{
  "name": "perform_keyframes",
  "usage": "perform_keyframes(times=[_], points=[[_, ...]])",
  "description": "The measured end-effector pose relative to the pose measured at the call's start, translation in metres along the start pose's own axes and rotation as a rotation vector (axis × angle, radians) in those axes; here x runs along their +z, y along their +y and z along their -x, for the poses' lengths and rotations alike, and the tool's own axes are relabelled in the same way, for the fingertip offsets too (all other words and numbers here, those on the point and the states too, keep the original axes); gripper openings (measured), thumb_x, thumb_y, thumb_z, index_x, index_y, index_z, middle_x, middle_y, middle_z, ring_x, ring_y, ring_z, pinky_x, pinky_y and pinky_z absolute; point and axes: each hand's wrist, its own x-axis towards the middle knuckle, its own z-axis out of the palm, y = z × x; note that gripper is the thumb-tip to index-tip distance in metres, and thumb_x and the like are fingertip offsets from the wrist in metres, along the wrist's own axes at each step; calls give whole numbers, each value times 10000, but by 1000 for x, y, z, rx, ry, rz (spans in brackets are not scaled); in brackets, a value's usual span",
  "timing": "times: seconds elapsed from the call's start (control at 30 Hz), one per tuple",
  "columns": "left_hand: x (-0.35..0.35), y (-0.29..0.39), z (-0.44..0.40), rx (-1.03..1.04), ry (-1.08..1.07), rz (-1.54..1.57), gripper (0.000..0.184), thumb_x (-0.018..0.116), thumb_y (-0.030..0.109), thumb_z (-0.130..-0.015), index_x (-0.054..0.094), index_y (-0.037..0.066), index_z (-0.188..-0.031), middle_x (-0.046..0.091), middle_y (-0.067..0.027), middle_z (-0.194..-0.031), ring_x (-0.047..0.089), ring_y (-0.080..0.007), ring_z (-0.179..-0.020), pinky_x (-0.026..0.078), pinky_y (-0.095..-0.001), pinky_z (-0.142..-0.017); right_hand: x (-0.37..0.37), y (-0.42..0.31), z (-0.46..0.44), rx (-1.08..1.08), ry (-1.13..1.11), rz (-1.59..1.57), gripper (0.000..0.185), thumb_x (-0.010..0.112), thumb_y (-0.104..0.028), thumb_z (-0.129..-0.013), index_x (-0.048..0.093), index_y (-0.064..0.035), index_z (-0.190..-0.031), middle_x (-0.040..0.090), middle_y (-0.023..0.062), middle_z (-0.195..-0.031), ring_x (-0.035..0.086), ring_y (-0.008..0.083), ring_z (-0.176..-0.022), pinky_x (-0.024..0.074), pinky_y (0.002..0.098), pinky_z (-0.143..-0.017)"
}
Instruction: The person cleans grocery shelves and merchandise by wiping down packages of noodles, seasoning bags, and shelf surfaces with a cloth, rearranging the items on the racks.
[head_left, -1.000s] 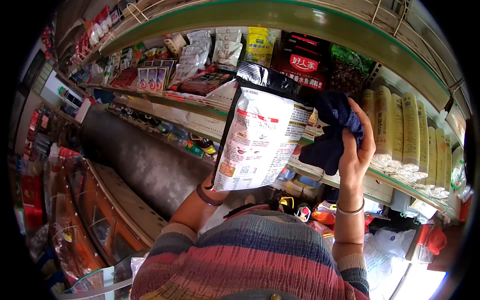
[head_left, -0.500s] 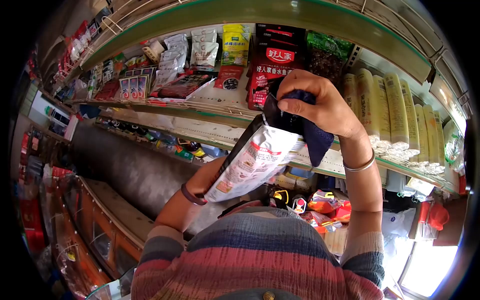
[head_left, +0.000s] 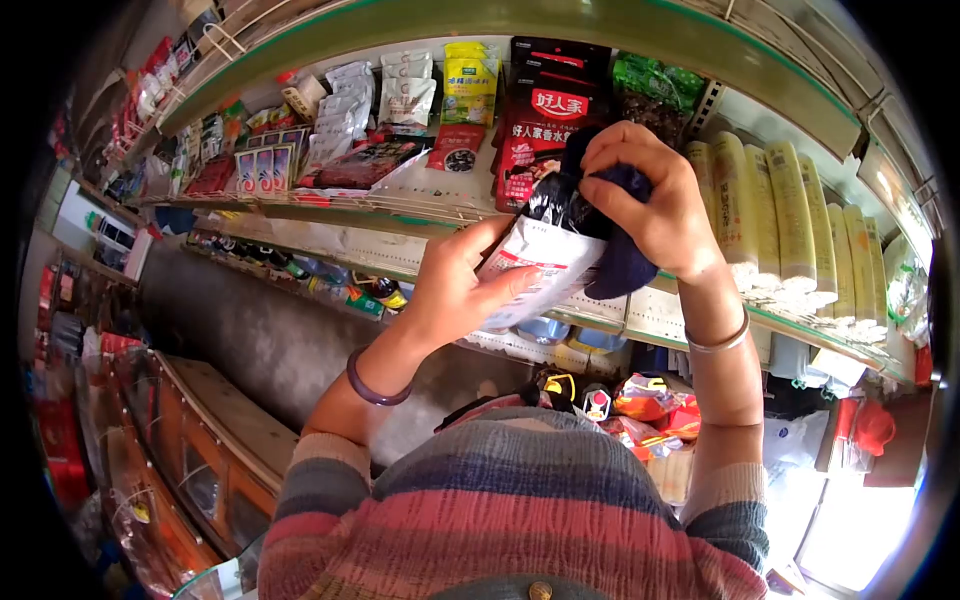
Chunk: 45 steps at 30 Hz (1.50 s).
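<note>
My left hand [head_left: 455, 285] grips a food packet [head_left: 535, 262] by its left side, thumb across the white printed back. The packet's black upper part is crumpled and shiny. Pinched in my right hand [head_left: 655, 195] is a dark blue cloth [head_left: 625, 262], which hangs down against the packet's right edge and top. Just behind the hands, on the shelf, stand dark red seasoning packets [head_left: 545, 125] with white lettering. The packet's front faces away from me.
A wire-edged shelf [head_left: 400, 208] crosses in front of me. Yellow noodle packs [head_left: 790, 225] stand at right; a yellow pouch [head_left: 468, 85] and silver-white pouches [head_left: 408, 92] are at the back. Red-orange packages [head_left: 655, 405] lie below. A wooden-framed cabinet [head_left: 215, 440] is at left.
My left hand, before mostly hidden behind the packet, now shows in front on its left side. The packet has risen and tilted. My right hand with the cloth has shifted slightly right.
</note>
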Motion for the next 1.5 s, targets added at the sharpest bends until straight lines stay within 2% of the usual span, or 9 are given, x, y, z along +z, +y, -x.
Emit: perform_keyframes(times=[0.3,0.37,0.47,0.8,1.0,1.17,1.33,1.4,1.5], points=[[-1,13,-1,-191,-37,372,292,651,63,-811,548,-36,-1066,639,-62,-926,591,-88,-802,484,-243,-720,0,-9,11,224,314,-68,181,670,-72,-759,627,-3,-921,622,107,-895,598,216,-873,466,287,-778],[-6,16,-5,-160,3,329,276,654,65,-810,557,-28,-1052,641,-56,-910,586,-75,-775,480,-229,-700,-1,-37,23,-58,373,-57,217,636,-68,-767,624,-3,-974,607,113,-995,580,243,-906,457,345,-820],[-2,25,-11,48,101,147,328,665,33,-763,562,-22,-1069,641,-66,-947,586,-113,-851,470,-260,-766,25,-42,34,-493,-48,332,343,623,-108,-705,635,-40,-1041,597,65,-1051,527,234,-919,434,370,-809],[-2,12,-12,-146,40,440,281,629,-47,-753,541,-17,-1018,603,-26,-871,555,-61,-759,464,-219,-675,36,-1,25,-571,43,533,408,597,-163,-633,671,-150,-1034,592,-43,-1069,494,204,-880,428,325,-756],[-7,12,-6,-300,82,597,293,635,-47,-754,553,-36,-1034,637,-68,-889,604,-101,-771,489,-233,-692,29,31,45,-453,103,477,498,639,1,-574,654,-129,-1054,584,26,-1044,498,228,-886,450,333,-802],[-27,20,0,-221,94,661,343,653,-15,-743,541,-37,-1066,634,-78,-928,605,-121,-816,478,-249,-744,11,89,84,0,0,477,404,548,78,-653,609,-43,-1033,582,117,-1080,520,310,-967,437,368,-869],[-40,19,-3,-133,124,661,376,675,37,-748,533,-39,-1088,626,-78,-970,593,-134,-865,457,-261,-796,3,68,76,271,564,-182,325,462,27,-812,554,20,-1124,572,125,-1172,535,196,-1065,402,307,-930],[-34,22,-5,-73,137,622,383,682,34,-745,531,-40,-1090,624,-79,-975,591,-137,-870,457,-261,-796,6,18,56,136,608,-283,368,489,44,-769,554,22,-1131,563,157,-1174,540,234,-1069,399,329,-933],[-28,22,-4,27,164,543,390,673,9,-742,525,-44,-1100,626,-88,-986,593,-141,-880,456,-265,-797,9,-17,34,-297,277,421,490,570,35,-645,581,-56,-1126,538,122,-1214,511,282,-1007,407,350,-895]])
